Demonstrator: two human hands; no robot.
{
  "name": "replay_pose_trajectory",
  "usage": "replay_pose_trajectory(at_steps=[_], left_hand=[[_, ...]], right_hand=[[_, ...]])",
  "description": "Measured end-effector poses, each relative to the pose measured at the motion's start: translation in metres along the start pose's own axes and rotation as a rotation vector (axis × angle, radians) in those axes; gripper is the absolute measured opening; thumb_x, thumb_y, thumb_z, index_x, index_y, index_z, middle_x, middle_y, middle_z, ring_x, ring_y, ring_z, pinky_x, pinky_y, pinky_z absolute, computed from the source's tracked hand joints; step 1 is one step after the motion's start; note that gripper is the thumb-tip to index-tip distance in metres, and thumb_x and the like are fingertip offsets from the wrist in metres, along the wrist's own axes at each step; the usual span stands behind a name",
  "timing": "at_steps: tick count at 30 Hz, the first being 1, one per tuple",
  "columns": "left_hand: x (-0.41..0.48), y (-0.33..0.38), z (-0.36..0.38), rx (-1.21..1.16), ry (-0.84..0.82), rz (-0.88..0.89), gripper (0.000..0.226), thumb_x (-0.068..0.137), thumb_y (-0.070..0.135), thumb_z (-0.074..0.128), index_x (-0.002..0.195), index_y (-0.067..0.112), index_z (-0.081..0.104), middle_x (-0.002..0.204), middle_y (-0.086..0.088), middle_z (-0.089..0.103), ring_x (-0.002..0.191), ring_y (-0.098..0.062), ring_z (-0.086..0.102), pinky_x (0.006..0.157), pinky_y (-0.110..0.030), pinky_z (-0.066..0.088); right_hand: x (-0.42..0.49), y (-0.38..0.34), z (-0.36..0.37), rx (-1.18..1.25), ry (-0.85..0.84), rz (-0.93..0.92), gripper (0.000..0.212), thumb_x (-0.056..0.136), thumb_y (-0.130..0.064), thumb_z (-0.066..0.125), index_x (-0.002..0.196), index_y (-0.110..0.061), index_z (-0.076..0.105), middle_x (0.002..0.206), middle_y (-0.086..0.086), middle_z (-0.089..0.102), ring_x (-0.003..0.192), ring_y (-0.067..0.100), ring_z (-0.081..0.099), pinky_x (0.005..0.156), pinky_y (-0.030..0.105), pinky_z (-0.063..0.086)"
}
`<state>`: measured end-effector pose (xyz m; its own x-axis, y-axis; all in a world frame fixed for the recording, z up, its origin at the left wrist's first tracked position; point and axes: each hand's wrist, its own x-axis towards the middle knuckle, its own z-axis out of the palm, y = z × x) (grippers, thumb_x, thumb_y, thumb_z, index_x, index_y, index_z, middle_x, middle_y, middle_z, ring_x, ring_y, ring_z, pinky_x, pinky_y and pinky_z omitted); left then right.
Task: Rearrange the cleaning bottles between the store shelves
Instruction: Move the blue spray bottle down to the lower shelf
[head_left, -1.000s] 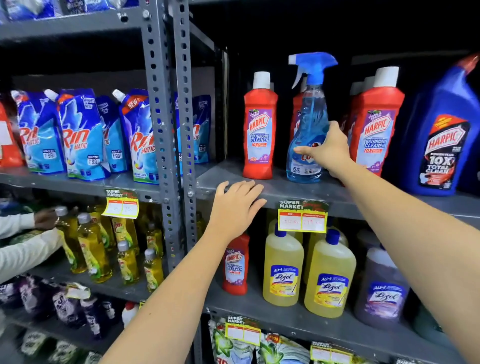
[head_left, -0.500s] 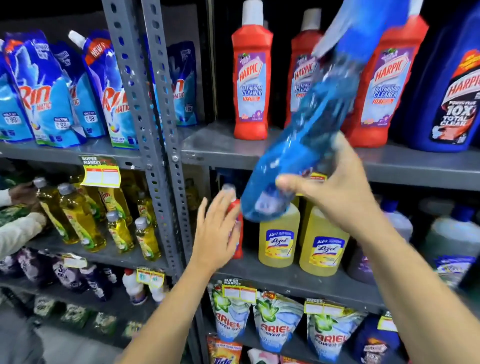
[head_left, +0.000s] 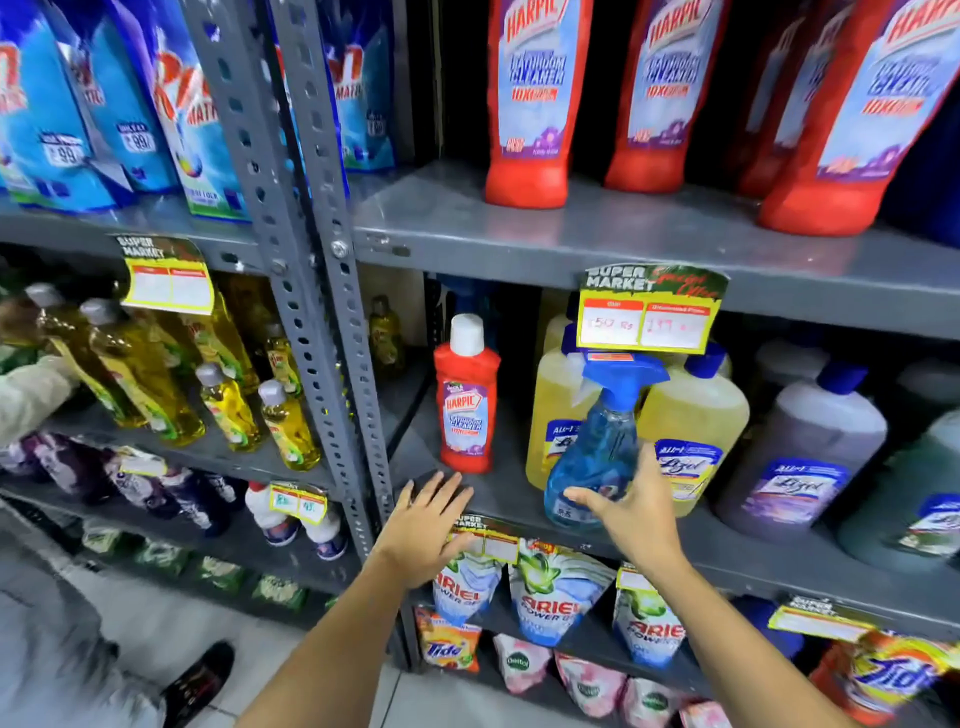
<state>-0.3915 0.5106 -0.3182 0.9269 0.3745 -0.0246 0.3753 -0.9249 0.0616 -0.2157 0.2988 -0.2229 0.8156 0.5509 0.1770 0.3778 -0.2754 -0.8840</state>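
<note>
A blue spray bottle (head_left: 597, 447) with a blue trigger head stands upright at the front of the middle shelf (head_left: 737, 551). My right hand (head_left: 631, 512) wraps around its lower body. Just left of it stands a small red Harpic bottle (head_left: 466, 400) with a white cap. My left hand (head_left: 428, 525) rests flat and open on the shelf's front edge below the red bottle, holding nothing. Behind the spray bottle are yellow Lizol jugs (head_left: 693, 431). Large red Harpic bottles (head_left: 530, 98) line the upper shelf (head_left: 597, 234).
Grey perforated uprights (head_left: 311, 270) split the racks. Left rack: blue Rin pouches (head_left: 104, 104) above, yellow dish-liquid bottles (head_left: 223, 410) below. Another person's sleeve (head_left: 26, 389) reaches in at the far left; a shoe (head_left: 200, 675) is on the floor. Ariel pouches (head_left: 550, 592) hang below. A price tag (head_left: 649, 312) overhangs the middle shelf.
My right hand brought the spray bottle down from the upper shelf, tilted in mid-air, and now holds it upright on the middle shelf. My left hand dropped to that shelf's edge.
</note>
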Motion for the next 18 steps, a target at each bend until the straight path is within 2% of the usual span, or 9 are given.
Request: replay_pose_trajectory(at_steps=[3,5,9,11,14,16,18], left_hand=[[0.001,-0.004,0.007,0.014,0.069,0.032,0.083,0.091,0.071,0.001,0.15,0.021,0.029,0.158,-0.004,0.026,0.145,-0.026,0.022,0.114,-0.054,0.017],[0.001,-0.007,0.013,0.02,0.078,0.032,0.073,0.095,0.067,0.014,0.149,0.021,0.033,0.156,-0.004,0.032,0.143,-0.027,0.028,0.112,-0.054,0.023],[0.0,-0.007,0.019,0.008,0.092,0.036,0.067,0.097,0.063,0.024,0.149,0.021,0.031,0.156,-0.005,0.032,0.142,-0.027,0.027,0.113,-0.05,0.013],[-0.001,-0.005,0.019,-0.006,0.098,0.038,0.067,0.097,0.062,0.024,0.149,0.02,0.032,0.155,-0.006,0.033,0.142,-0.028,0.028,0.112,-0.05,0.012],[-0.002,-0.005,0.017,-0.015,0.093,0.039,0.068,0.097,0.063,0.023,0.15,0.02,0.03,0.156,-0.006,0.03,0.143,-0.028,0.025,0.114,-0.054,0.019],[-0.001,-0.006,0.016,-0.005,0.079,0.038,0.069,0.096,0.064,0.022,0.151,0.021,0.027,0.158,-0.005,0.027,0.144,-0.027,0.022,0.115,-0.054,0.019],[0.0,-0.008,0.016,0.005,0.066,0.036,0.07,0.096,0.065,0.022,0.151,0.022,0.027,0.158,-0.004,0.027,0.144,-0.026,0.022,0.115,-0.053,0.018]], right_hand=[[0.003,0.009,0.009,-0.008,0.019,0.037,0.072,0.063,-0.02,0.09,0.118,-0.017,0.045,0.103,-0.007,0.061,0.094,0.016,0.061,0.075,0.025,0.045],[0.008,0.011,0.013,-0.007,0.043,0.051,0.073,0.063,-0.022,0.09,0.119,-0.016,0.043,0.106,-0.004,0.062,0.096,0.016,0.061,0.078,0.027,0.047],[0.018,0.014,0.018,-0.105,0.006,0.046,0.08,0.061,-0.032,0.09,0.125,-0.017,0.043,0.113,-0.001,0.064,0.1,0.018,0.062,0.083,0.037,0.052],[0.017,0.014,0.02,-0.126,0.006,0.03,0.081,0.063,-0.033,0.089,0.128,-0.018,0.042,0.116,-0.002,0.064,0.1,0.015,0.06,0.084,0.035,0.052],[0.013,0.015,0.019,-0.144,-0.004,-0.013,0.08,0.068,-0.034,0.086,0.132,-0.021,0.039,0.118,-0.005,0.061,0.106,0.014,0.061,0.086,0.031,0.051],[0.012,0.015,0.017,-0.134,-0.031,-0.007,0.084,0.067,-0.038,0.085,0.134,-0.022,0.037,0.12,-0.006,0.059,0.11,0.016,0.061,0.087,0.03,0.051],[0.006,0.01,0.015,-0.117,0.061,0.0,0.091,0.065,-0.043,0.086,0.138,-0.021,0.035,0.121,-0.005,0.058,0.111,0.015,0.059,0.087,0.03,0.05]])
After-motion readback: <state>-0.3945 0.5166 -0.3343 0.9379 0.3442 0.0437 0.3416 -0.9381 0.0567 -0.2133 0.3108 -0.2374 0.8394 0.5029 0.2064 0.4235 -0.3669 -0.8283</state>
